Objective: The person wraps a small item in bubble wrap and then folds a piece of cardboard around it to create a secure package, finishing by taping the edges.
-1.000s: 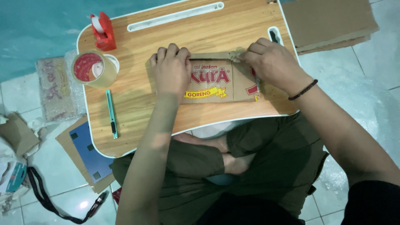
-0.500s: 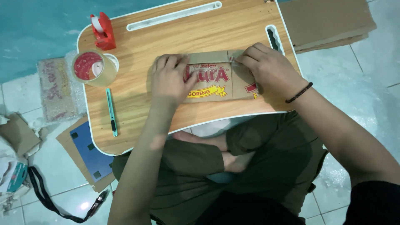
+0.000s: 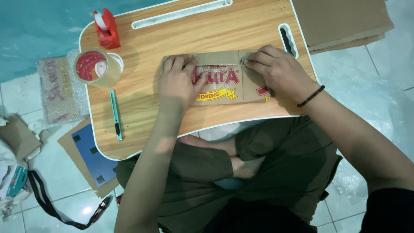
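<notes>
on the lap desk (image 3: 142,103), cardboard piece (image 3: 224,84) lying flat mid-board, left hand (image 3: 177,84) spread flat pinning its left end, right hand (image 3: 280,71) pinching the top edge fold; best kept pinned firmly, crease pressed slowly and evenly.

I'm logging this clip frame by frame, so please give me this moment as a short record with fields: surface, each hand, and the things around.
surface: wooden lap table over the person's crossed legs, on a tiled floor
left hand: pressed flat on the left part of a folded brown cardboard piece
right hand: fingertips pinching the cardboard's top edge
on table: clear tape roll, red tape dispenser, green utility knife
on floor: cardboard sheets, black strap
</notes>
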